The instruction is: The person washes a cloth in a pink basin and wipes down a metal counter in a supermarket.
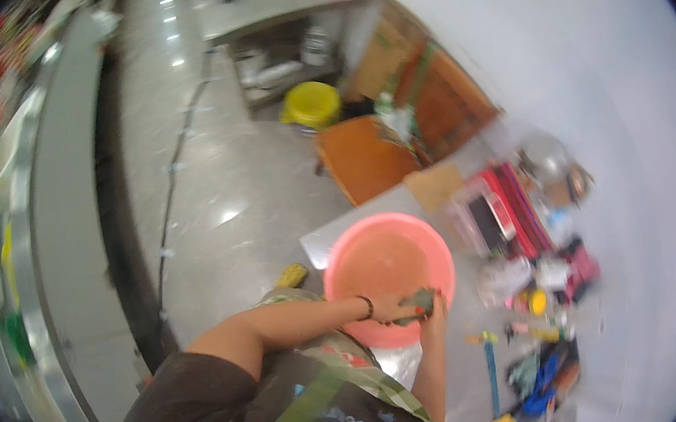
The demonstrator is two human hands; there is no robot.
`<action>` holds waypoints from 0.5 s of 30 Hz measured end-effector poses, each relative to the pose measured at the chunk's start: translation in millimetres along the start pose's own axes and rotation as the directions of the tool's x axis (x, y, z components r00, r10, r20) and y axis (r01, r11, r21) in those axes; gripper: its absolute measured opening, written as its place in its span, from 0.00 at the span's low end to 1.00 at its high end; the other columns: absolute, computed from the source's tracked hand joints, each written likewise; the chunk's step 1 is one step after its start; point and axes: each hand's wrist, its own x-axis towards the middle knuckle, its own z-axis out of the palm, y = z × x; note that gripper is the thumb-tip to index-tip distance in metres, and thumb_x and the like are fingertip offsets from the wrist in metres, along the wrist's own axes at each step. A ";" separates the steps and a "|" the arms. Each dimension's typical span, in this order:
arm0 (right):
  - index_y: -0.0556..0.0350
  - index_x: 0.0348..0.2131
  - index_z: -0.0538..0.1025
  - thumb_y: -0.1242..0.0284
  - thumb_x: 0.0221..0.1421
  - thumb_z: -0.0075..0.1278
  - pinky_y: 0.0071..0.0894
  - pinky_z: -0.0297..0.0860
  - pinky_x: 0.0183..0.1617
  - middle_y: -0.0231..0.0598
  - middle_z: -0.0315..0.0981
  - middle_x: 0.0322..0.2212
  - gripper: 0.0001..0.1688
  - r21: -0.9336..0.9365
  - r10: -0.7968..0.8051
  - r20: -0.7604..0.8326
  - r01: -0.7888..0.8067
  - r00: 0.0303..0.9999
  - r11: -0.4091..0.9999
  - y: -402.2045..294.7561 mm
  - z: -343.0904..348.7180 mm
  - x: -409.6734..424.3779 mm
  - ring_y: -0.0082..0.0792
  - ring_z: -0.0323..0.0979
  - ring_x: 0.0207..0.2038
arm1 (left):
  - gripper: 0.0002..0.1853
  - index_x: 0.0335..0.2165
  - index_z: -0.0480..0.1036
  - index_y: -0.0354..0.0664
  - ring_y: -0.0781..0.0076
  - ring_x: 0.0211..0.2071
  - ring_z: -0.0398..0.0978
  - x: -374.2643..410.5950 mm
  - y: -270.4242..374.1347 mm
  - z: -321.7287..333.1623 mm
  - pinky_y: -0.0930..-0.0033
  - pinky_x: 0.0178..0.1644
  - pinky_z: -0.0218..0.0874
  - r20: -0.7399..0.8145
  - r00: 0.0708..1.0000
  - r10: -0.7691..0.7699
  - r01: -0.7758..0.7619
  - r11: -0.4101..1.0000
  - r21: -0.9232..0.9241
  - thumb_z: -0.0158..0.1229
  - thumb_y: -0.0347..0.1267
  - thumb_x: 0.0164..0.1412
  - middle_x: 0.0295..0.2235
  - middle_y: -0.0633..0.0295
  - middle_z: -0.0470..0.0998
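A pink plastic basin (445,261) stands on a grey table (310,245) before me, with cloudy brownish liquid (380,266) inside. Over its near right rim, both my hands grip a bunched grey-green piece (420,300) that looks like cloth; blur hides its exact kind. My left hand (389,308), with a dark bracelet at the wrist, reaches across from the left and presses on it. My right hand (438,305) comes up from below and holds its right side. Fingers cover part of the piece.
Right of the basin lie a red striped textile (520,206), a blue-handled tool (493,376), a blue cloth (541,386) and plastic bags (504,279). Beyond the table are an orange-brown seat (369,155) and a yellow bucket (312,104). A cable (172,188) runs along the floor.
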 end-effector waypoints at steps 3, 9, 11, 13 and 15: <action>0.54 0.55 0.72 0.60 0.73 0.47 0.42 0.76 0.52 0.41 0.72 0.50 0.20 -0.036 -0.088 0.029 0.089 0.996 0.995 -19.6 18.2 -22.4 0.37 0.74 0.52 | 0.34 0.51 0.72 0.38 0.66 0.32 0.77 -11.1 -9.8 -0.4 0.62 0.37 0.70 -0.210 0.942 0.264 -0.261 0.964 0.040 0.49 0.59 0.69 0.36 0.57 0.79; 0.59 0.53 0.71 0.72 0.69 0.53 0.37 0.76 0.47 0.39 0.73 0.45 0.17 -0.284 -0.154 0.350 0.261 0.924 0.923 -58.6 116.7 -35.3 0.30 0.73 0.47 | 0.32 0.59 0.68 0.35 0.54 0.51 0.74 -80.6 -44.4 -86.1 0.59 0.59 0.62 -0.719 0.664 0.204 -0.384 0.919 -0.094 0.43 0.52 0.75 0.49 0.50 0.78; 0.61 0.52 0.71 0.73 0.67 0.54 0.36 0.75 0.47 0.36 0.73 0.44 0.17 -0.291 -0.152 0.570 0.371 0.808 0.882 -58.3 166.9 -37.2 0.28 0.73 0.47 | 0.33 0.61 0.66 0.34 0.51 0.54 0.73 -116.4 -61.1 -121.4 0.60 0.62 0.60 -0.849 0.524 0.076 -0.599 0.741 -0.304 0.45 0.51 0.74 0.51 0.46 0.77; 0.61 0.49 0.72 0.75 0.67 0.54 0.33 0.72 0.49 0.35 0.73 0.42 0.14 -0.338 -0.027 0.671 0.338 0.741 0.879 -52.2 221.6 -37.4 0.27 0.72 0.45 | 0.34 0.63 0.64 0.35 0.47 0.56 0.71 -153.0 -85.9 -152.3 0.60 0.64 0.58 -0.929 0.368 -0.034 -0.587 0.766 -0.261 0.48 0.50 0.72 0.53 0.45 0.75; 0.60 0.47 0.72 0.77 0.66 0.53 0.31 0.70 0.51 0.33 0.73 0.40 0.11 -0.271 0.021 0.738 0.267 0.675 0.925 -42.2 283.1 -43.0 0.26 0.71 0.44 | 0.35 0.64 0.63 0.37 0.45 0.57 0.71 -196.2 -111.1 -185.6 0.59 0.65 0.58 -0.959 0.204 -0.197 -0.378 0.888 -0.263 0.52 0.50 0.70 0.54 0.47 0.74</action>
